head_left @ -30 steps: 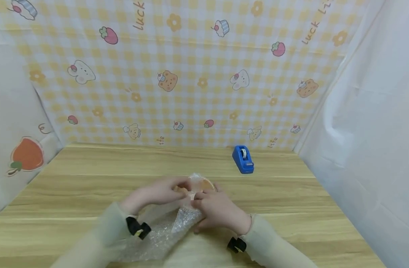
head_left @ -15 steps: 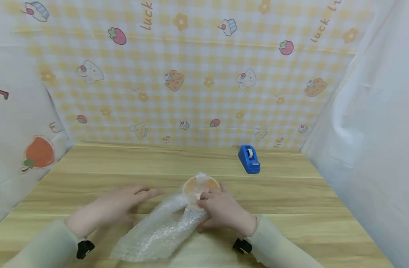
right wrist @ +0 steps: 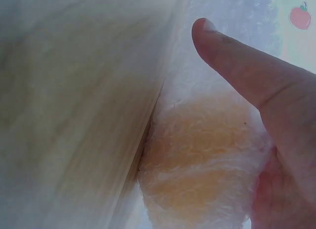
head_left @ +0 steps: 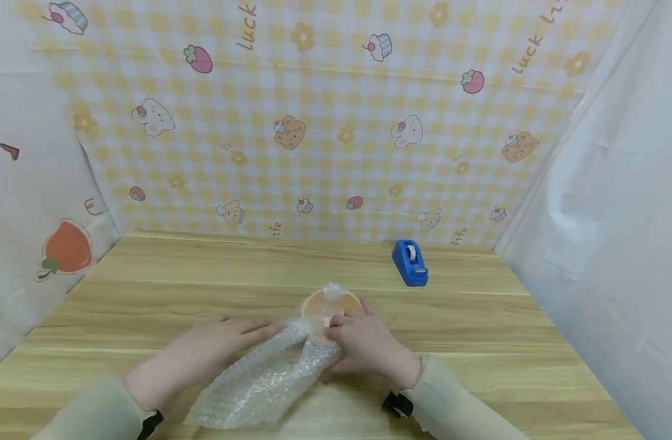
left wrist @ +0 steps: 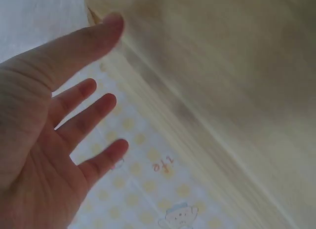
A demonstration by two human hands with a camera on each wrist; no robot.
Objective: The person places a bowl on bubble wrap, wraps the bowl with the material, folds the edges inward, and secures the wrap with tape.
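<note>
A round orange thing, bowl-like with a pale rim (head_left: 313,302), stands on the table partly covered by bubble wrap (head_left: 258,382). My right hand (head_left: 363,342) grips its right side, with fingers curled over the wrap at the top. In the right wrist view, the orange side of the wrapped bowl (right wrist: 197,140) shows through the bubbles, while the thumb lies straight beside it. My left hand (head_left: 225,342) is at the left edge of the wrap, fingers stretched toward the bowl. The left wrist view shows that hand (left wrist: 54,140) with spread fingers and nothing in the palm.
A blue tape dispenser (head_left: 409,264) with a roll of tape stands at the back right of the wooden table (head_left: 479,342). Behind the table hangs a yellow checked cloth (head_left: 336,165). White cloth sides (head_left: 616,244) enclose the left and right.
The left hand let go of the wrapped bowl, swung out to the left, then came back in to the wrap's edge. The right hand has kept its hold. The view shifted slightly.
</note>
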